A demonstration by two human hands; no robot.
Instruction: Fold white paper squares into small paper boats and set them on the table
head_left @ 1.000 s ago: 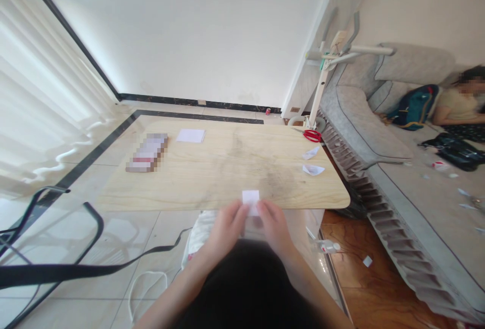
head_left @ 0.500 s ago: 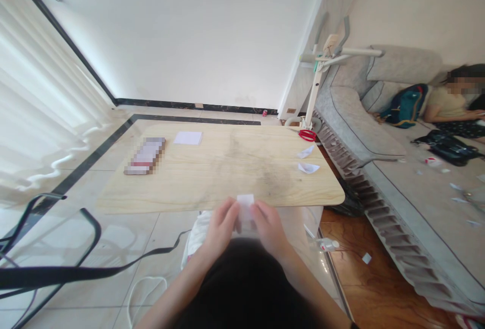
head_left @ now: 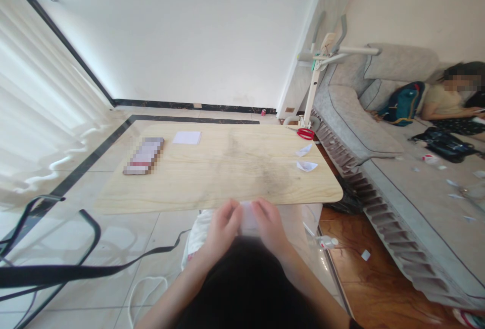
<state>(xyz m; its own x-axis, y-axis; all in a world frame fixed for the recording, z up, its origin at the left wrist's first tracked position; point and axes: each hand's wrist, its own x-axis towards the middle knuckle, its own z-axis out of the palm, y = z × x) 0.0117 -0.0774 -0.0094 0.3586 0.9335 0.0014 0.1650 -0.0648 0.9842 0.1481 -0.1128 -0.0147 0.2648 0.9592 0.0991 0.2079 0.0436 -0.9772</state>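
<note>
A small white piece of paper (head_left: 248,216) is held between my two hands, just off the near edge of the wooden table (head_left: 212,167). My left hand (head_left: 226,220) pinches its left side, and my right hand (head_left: 267,220) grips its right side. The fingers underneath are mostly hidden, and the paper's folds are too blurred to make out. Toward the table's right end lie two folded paper boats (head_left: 306,167), one behind the other. Red-handled scissors (head_left: 305,134) rest at the far right corner.
A white paper stack (head_left: 187,138) and a blurred-out phone-shaped object (head_left: 144,156) lie on the table's left. A grey sofa (head_left: 420,202) with a backpack (head_left: 402,104) and a seated person (head_left: 439,101) is at right. A black metal frame (head_left: 91,228) stands at left.
Both hands still hold the paper. Its top edge has dropped lower between my hands, and my fingers have shifted slightly. The view has moved a little.
</note>
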